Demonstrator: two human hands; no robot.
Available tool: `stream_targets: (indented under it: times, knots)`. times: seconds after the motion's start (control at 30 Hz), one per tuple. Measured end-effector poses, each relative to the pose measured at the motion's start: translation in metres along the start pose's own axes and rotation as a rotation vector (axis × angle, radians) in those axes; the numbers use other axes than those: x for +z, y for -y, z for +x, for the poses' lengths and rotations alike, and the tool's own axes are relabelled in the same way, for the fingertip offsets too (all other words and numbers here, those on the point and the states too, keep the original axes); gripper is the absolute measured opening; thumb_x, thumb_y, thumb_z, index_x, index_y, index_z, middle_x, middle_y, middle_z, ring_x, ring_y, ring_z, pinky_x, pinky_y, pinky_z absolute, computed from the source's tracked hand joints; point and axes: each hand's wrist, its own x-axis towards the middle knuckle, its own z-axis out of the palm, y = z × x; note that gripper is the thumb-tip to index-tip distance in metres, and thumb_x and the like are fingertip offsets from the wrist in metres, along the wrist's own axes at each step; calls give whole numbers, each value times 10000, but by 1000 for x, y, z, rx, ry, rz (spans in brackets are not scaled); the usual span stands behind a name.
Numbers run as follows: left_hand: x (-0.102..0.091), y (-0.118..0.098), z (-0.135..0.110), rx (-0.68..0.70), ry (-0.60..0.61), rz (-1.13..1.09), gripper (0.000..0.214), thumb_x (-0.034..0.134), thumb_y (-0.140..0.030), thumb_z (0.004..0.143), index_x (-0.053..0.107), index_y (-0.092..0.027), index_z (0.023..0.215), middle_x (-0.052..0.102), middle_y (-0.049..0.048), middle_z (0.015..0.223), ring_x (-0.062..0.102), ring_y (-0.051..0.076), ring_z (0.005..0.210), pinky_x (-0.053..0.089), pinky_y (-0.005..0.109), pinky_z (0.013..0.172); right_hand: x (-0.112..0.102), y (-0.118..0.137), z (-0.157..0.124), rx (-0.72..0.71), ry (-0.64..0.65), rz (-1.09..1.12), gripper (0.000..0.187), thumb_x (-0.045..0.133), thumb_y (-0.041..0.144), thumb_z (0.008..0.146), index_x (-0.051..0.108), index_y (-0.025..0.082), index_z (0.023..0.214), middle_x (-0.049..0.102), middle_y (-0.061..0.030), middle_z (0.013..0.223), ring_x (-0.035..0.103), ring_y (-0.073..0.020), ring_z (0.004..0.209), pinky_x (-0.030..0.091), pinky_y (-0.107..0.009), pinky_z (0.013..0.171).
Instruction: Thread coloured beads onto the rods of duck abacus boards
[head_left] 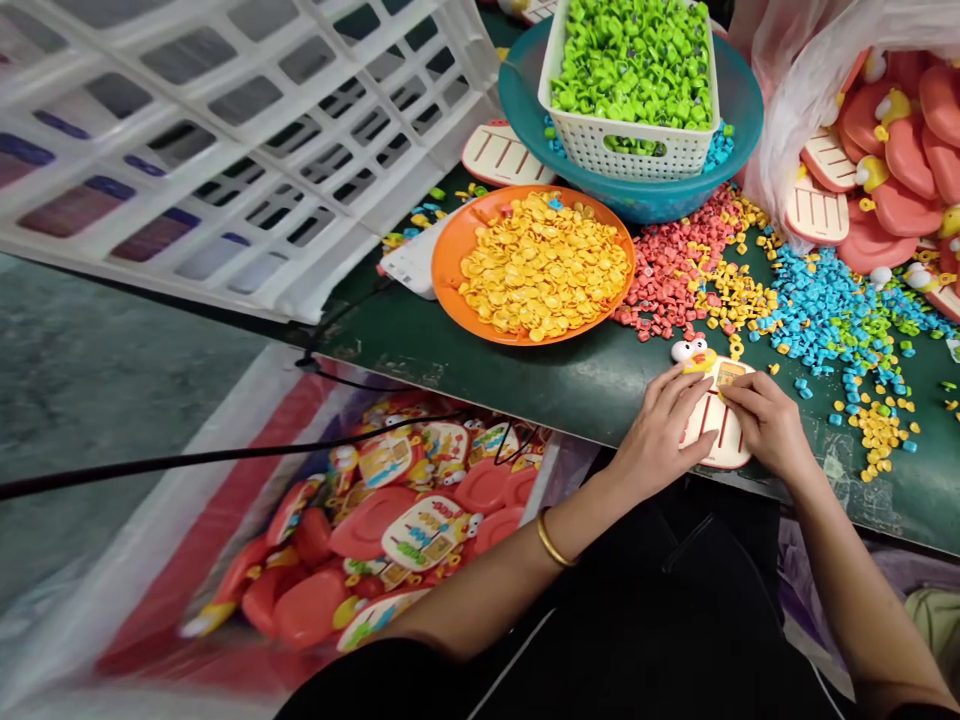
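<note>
Toy (pixel 711 428) (light, stiff plastic, probably slick) lies flat at the near edge of the table (pixel 525 380), clasped on both sides by left hand (pixel 660 432) and right hand (pixel 766 420); best held by its rim.

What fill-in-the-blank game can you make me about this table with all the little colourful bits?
The orange plate holds a heap of ____ pieces.
The white basket sits inside a teal ____.
The gold bracelet is on the ____ wrist.
The left hand and right hand both touch the chick toy on the ____ table.
Missing words: yellow; bowl; left; green.
</note>
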Motion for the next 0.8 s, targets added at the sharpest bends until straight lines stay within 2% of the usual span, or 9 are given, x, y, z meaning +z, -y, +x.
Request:
stream_targets:
  times: [0.1, 0.17, 0.27, 0.33, 0.4, 0.47, 0.63, 0.73, 0.8]
  knots:
    - [1, 0, 0, 3, 0, 28, 623, 597, -324, 928, 366, -218, 1496, 506, 125, 1438, 374, 319, 1401, 364, 534, 1163, -3, -5, 8, -66, 44, 51, 296, 461, 204, 961, 738, 262, 1047, 685, -63, 981, 646, -196, 952, 548, -353, 847]
    - [-1, 0, 1, 3, 13, 56, 664, 603, -350, 922, 343, -200, 1515, 512, 133, 1444, 385, 321, 1390, 374, 519, 1147, -12, -14, 14, -28, -10, 20, 257, 505, 238, 954, 738, 257, 1060, 695, -65, 997, 645, -203, 948, 546, -364, 848]
    - [-5, -1, 5, 13, 73, 156, 657, 608, -389, 911, 390, -213, 1505, 486, 128, 1497, 409, 337, 1377, 362, 534, 1124, -33, -34, 19, 79, -117, -172, 219, 560, 263, 920, 756, 243, 1015, 693, -92, 1011, 621, -249, 953, 527, -432, 857]
    - [-8, -2, 9, 75, 127, 216, 559, 568, -359, 927, 459, -269, 1468, 479, 87, 1521, 411, 339, 1387, 298, 573, 1141, -45, -44, 21, 88, -61, -239, 215, 558, 251, 906, 772, 239, 923, 695, -101, 953, 606, -268, 932, 516, -454, 842]
    - [-9, -2, 13, 158, 164, 220, 481, 515, -306, 943, 518, -297, 1424, 526, 55, 1488, 437, 314, 1375, 247, 574, 1165, -50, -45, 20, 101, -21, -191, 209, 565, 265, 907, 770, 241, 870, 701, -91, 898, 611, -260, 908, 516, -435, 825]
    - [-8, -1, 14, 188, 169, 187, 455, 493, -278, 938, 559, -273, 1388, 597, 62, 1412, 491, 289, 1319, 257, 540, 1170, -45, -37, 16, 181, -70, -90, 191, 587, 317, 912, 762, 245, 887, 707, -71, 898, 627, -236, 882, 520, -401, 809]
    - [-2, 0, 12, 101, 115, 141, 456, 515, -335, 906, 584, -179, 1329, 641, 125, 1283, 539, 298, 1218, 344, 505, 1121, -11, -16, 10, 386, -258, 75, 216, 627, 397, 878, 747, 218, 863, 628, -53, 882, 601, -179, 768, 520, -322, 678]
    - [-1, 1, 10, 99, 93, 135, 413, 519, -365, 907, 603, -161, 1257, 636, 138, 1249, 541, 303, 1204, 369, 501, 1098, 2, -15, 10, 405, -394, 54, 211, 628, 384, 875, 745, 208, 881, 583, -53, 883, 583, -174, 767, 520, -312, 654]
    - [-1, 2, 10, 116, 73, 124, 382, 522, -355, 916, 595, -162, 1237, 644, 130, 1218, 553, 289, 1183, 362, 501, 1111, 4, -14, 8, 368, -419, -4, 204, 608, 362, 895, 745, 211, 877, 575, -47, 851, 581, -180, 771, 524, -324, 678]
